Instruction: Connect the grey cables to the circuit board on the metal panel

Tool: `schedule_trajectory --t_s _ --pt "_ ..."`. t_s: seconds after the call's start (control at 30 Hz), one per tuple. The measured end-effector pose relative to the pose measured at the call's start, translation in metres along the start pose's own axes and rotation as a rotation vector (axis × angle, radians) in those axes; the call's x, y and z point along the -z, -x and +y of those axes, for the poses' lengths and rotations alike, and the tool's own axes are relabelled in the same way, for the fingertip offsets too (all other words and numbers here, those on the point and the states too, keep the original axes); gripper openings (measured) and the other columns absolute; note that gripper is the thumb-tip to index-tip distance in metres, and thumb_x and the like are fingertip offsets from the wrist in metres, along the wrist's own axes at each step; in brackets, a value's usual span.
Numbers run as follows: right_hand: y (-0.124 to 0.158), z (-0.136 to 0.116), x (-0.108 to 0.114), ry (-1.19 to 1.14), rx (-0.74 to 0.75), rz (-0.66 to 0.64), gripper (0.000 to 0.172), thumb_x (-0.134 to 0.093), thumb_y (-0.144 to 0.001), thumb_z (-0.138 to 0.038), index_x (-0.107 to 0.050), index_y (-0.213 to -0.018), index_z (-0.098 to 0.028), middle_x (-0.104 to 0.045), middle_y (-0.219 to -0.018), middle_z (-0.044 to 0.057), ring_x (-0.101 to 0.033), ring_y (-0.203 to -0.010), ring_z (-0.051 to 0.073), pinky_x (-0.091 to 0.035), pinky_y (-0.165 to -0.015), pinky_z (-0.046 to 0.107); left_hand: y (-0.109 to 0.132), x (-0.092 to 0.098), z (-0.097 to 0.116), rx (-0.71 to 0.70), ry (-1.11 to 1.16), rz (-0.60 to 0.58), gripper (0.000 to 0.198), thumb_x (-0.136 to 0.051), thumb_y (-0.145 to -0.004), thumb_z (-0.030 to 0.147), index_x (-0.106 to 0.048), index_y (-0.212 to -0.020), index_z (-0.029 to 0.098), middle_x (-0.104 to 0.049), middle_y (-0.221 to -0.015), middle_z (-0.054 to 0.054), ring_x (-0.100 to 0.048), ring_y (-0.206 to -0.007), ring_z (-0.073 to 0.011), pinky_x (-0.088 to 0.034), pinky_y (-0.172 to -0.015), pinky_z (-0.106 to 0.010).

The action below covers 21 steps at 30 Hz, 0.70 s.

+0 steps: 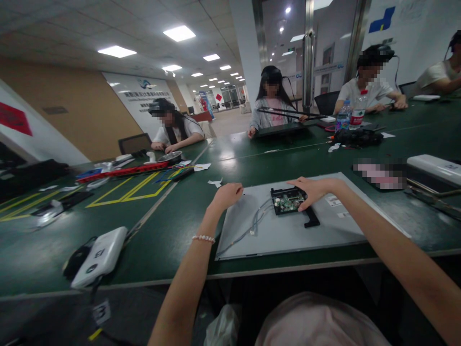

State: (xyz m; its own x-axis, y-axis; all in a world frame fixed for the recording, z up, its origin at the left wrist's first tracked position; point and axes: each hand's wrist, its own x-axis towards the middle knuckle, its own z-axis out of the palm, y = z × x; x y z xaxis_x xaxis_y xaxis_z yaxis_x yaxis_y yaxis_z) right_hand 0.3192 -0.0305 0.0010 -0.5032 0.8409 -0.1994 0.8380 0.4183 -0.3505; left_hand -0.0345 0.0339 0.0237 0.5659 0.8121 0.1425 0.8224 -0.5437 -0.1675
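A flat grey metal-backed panel (237,240), like the back of a display screen, lies on the table before me. On it sits a black plastic bracket (312,219) carrying a green circuit board (288,203). Grey cables (255,222) run from the board toward the panel's near left corner. My right hand (314,190) grips the bracket from its right side, thumb near the board and fingers over the far edge. My left hand (229,194) is at the panel's far left corner, fingers curled together; what they hold, if anything, is hidden.
A white device (101,257) with a cable lies at left on the green table (162,254). Phones, a white box (434,168), bottles (356,113) and a black bundle (356,138) are on the right. Several people sit around the table; one handles a black panel (284,129).
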Motion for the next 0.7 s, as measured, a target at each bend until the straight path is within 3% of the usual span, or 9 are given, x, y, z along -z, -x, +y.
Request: schedule_trajectory --t_s 0.1,0.27,0.43,0.57,0.7 --pt "0.000 0.001 0.000 0.013 0.007 -0.018 0.130 -0.072 -0.057 -0.076 -0.010 -0.157 -0.019 -0.029 -0.150 0.019 -0.036 -0.137 0.040 -0.034 -0.112 0.049 0.000 -0.003 -0.005 0.055 0.019 0.054 0.029 -0.038 -0.095 0.028 -0.065 -0.090 0.018 -0.070 -0.094 -0.008 -0.064 -0.085 -0.0197 -0.045 -0.073 -0.027" --pt "0.001 0.001 0.000 -0.006 -0.003 -0.025 0.132 -0.071 -0.055 -0.078 -0.010 -0.157 -0.021 -0.031 -0.150 0.018 -0.038 -0.135 0.042 -0.036 -0.110 0.051 0.004 -0.013 -0.033 0.279 0.014 0.167 0.025 -0.041 -0.093 0.026 -0.064 -0.098 0.018 -0.067 -0.099 -0.009 -0.063 -0.091 -0.0207 -0.047 -0.077 -0.028" --pt "0.003 0.003 0.002 -0.008 -0.022 -0.035 0.134 -0.073 -0.051 -0.079 -0.011 -0.157 -0.026 -0.033 -0.150 0.017 -0.041 -0.133 0.043 -0.038 -0.107 0.053 0.012 -0.027 -0.060 0.462 0.047 0.184 0.026 -0.044 -0.091 0.025 -0.063 -0.108 0.017 -0.063 -0.111 -0.011 -0.062 -0.098 -0.0224 -0.048 -0.087 -0.032" --pt "0.005 0.005 0.002 0.021 -0.023 -0.059 0.134 -0.072 -0.052 -0.079 -0.010 -0.157 -0.027 -0.033 -0.150 0.016 -0.041 -0.133 0.043 -0.039 -0.107 0.053 0.016 -0.040 -0.075 0.505 0.083 0.188 0.032 -0.046 -0.090 0.025 -0.058 -0.118 0.016 -0.061 -0.118 -0.014 -0.060 -0.108 -0.0243 -0.047 -0.094 -0.035" --pt "0.007 0.005 0.001 0.049 -0.009 -0.044 0.130 -0.073 -0.054 -0.077 -0.012 -0.157 -0.027 -0.036 -0.149 0.016 -0.043 -0.132 0.042 -0.040 -0.106 0.052 0.013 -0.052 -0.084 0.461 0.102 0.121 0.044 -0.048 -0.090 0.026 -0.050 -0.132 0.014 -0.057 -0.130 -0.015 -0.056 -0.119 -0.0251 -0.045 -0.100 -0.035"
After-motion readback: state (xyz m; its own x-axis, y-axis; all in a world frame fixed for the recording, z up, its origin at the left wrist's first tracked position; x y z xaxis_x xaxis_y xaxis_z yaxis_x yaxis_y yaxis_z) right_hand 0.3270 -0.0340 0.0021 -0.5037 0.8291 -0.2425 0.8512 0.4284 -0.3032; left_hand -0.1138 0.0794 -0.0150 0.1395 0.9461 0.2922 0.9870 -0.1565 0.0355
